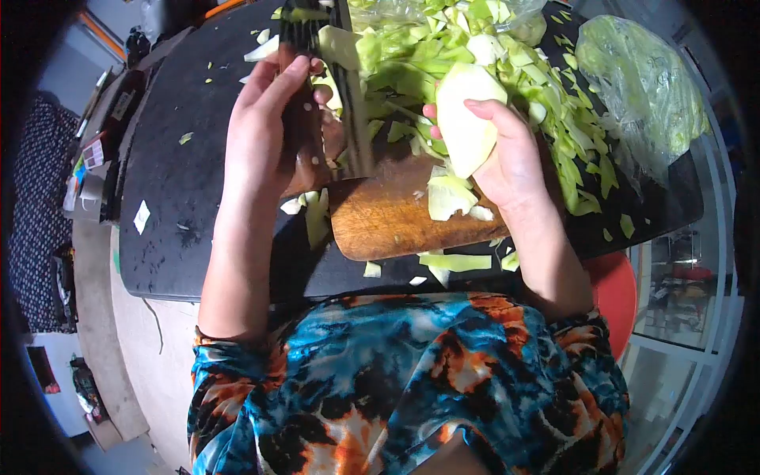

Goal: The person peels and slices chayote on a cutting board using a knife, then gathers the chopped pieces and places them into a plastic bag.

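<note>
My left hand (257, 119) is closed around a wide-bladed knife (352, 119), held above the left part of the wooden cutting board (388, 222). The blade is blurred and shiny, and part of my grip is hidden behind it. In my right hand (513, 158) is a pale, oval piece of cabbage (467, 119), my thumb on its face and fingertips showing at its left side. The knife and this piece are apart. Chopped cabbage (554, 119) is heaped behind and to the right of the board. A loose leaf piece (450, 198) lies on the board below my right hand.
A black table (182, 229) carries the board, with cabbage scraps scattered on it. At the right stands a plastic bag (641, 95) with green cabbage inside. A red stool-like shape (613, 301) shows below the table's right edge.
</note>
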